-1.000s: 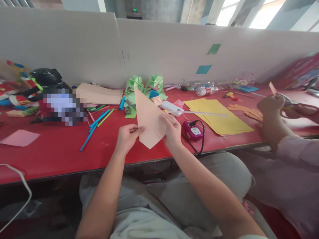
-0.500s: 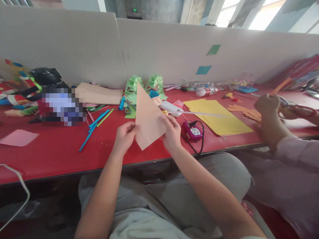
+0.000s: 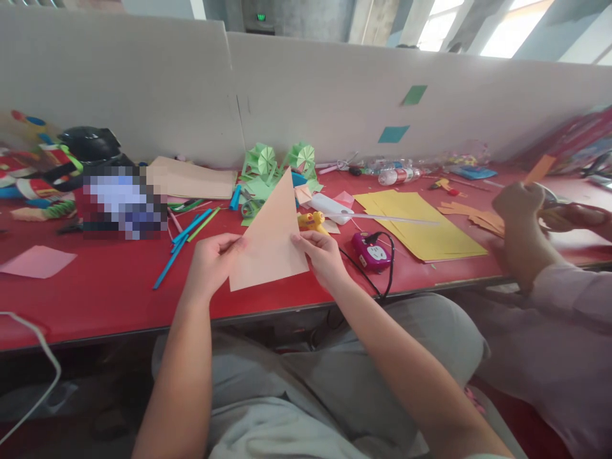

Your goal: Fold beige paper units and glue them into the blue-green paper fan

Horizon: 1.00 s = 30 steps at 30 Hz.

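the left hand (image 3: 213, 264) and right hand (image 3: 325, 260) each clamp one side of the pale peach, triangular paper sheet (image 3: 272, 239) above the red, flat-topped table (image 3: 115, 303).

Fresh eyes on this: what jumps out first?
The peach paper, pinched by the left hand and right hand over the near part of the red table. Then the yellow sheets to its right, a purple socket block at their near-left side. Beyond the paper, green folded-paper models before the grey partition.
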Each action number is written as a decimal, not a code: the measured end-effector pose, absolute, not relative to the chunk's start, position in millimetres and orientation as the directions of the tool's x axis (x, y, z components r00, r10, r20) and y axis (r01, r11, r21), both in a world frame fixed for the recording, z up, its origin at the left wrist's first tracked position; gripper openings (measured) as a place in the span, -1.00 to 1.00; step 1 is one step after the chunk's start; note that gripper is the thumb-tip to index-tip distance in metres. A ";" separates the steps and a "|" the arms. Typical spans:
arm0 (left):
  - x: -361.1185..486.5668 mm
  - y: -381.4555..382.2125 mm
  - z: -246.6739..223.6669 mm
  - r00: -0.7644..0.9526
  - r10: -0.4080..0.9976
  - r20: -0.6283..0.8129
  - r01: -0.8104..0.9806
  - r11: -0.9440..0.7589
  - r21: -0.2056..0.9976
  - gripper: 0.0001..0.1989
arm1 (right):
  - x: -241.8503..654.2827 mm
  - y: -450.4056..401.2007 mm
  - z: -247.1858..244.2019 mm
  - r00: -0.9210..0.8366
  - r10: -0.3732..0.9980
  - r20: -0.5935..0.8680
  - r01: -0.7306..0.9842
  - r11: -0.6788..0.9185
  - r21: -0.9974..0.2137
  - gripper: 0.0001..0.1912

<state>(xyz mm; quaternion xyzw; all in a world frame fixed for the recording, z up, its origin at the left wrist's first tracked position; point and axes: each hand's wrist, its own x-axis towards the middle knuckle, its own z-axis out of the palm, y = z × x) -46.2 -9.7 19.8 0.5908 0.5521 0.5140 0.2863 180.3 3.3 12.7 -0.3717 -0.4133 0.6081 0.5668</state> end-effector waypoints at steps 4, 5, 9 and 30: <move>-46.3 -9.0 19.3 -0.082 0.956 0.281 0.337 -0.238 0.911 -0.73 | 181.3 3.5 10.3 -0.057 0.998 0.040 -0.372 0.016 -0.928 -0.68; -47.1 -8.6 18.9 -0.073 0.954 0.290 0.351 -0.248 0.903 -0.73 | 181.5 3.5 10.3 -0.064 0.997 0.040 -0.366 0.013 -0.931 -0.68; -52.3 -9.4 20.1 -0.094 0.942 0.321 0.441 -0.249 0.862 -0.73 | 181.7 3.6 10.6 -0.132 0.991 -0.001 -0.346 -0.047 -0.937 -0.66; -50.6 -31.3 42.5 -0.004 0.976 0.219 0.055 -0.218 0.974 -0.51 | 181.1 5.3 5.7 -0.175 0.981 -0.086 -0.390 -0.150 -0.909 -0.56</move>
